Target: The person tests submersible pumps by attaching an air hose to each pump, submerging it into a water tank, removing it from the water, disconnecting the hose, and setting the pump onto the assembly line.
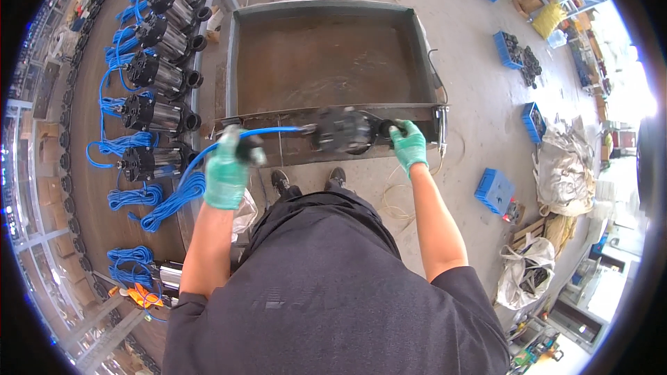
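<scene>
head view: left hand (226, 175) in a green glove, clenched around a dark plug or fitting at the end of the blue cable (208, 149), held just off the near left corner of the metal tank (326, 10). right hand (408, 144), also green-gloved, clamped on the dark outlet end of the black pump (345, 130). pump lying across the tank's near rim, about midway along it, cable running out of its left side toward the left hand. tank open-topped, with murky brown water inside.

judged for a clean handling: best to keep the pump's weight carried by the right hand and the near rim together, not by the cable; cable kept slack enough that no pull falls on its joint with the pump body; grip on the outlet kept full and wrapped, since a wet housing could slip.

edges and room: thin sheet-metal rim right under the pump, a likely pinch point for gloved fingers. to the left, a long rack of finished pumps (156, 76) with coiled blue cables (135, 198) standing close to the left elbow, so little swing room there. to the right, bare concrete floor (472, 83) with blue crates (495, 191) and sacks (563, 163) well apart, leaving open room on that side. shoes (309, 180) just short of the tank's near wall.
</scene>
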Tool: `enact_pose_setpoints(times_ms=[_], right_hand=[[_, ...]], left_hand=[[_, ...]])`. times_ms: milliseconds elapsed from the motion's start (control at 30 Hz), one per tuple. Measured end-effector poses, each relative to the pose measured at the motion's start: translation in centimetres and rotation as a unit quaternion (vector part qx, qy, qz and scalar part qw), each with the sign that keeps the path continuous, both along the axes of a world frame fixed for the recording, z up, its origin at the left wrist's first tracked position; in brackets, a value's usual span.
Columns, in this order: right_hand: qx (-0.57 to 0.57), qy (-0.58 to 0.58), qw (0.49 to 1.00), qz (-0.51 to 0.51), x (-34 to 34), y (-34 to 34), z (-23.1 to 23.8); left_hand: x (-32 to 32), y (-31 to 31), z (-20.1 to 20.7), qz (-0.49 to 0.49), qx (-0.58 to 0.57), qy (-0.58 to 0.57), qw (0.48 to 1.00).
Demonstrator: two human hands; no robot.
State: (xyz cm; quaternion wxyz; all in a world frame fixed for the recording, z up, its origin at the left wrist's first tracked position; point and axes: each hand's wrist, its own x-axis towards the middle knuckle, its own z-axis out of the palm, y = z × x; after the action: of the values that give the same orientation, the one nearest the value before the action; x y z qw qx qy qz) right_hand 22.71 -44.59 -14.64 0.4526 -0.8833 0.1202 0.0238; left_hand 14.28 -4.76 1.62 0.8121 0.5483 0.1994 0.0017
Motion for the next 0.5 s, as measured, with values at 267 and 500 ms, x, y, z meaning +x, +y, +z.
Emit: enact_pose_setpoints(times_ms=[267, 500], right_hand=[[0.029, 0.083, 0.996, -0.002, 1.2, -2.9, -7.5], [0.090, 0.112, 0.989, 0.022, 1.6, -0.7, -3.1]], left_hand=[[3.8, -6.7, -2.4, -0.134, -0.157, 0.101, 0.973], [2.7, -4.9, -1.5, -0.056, -0.157, 0.048, 0.985]])
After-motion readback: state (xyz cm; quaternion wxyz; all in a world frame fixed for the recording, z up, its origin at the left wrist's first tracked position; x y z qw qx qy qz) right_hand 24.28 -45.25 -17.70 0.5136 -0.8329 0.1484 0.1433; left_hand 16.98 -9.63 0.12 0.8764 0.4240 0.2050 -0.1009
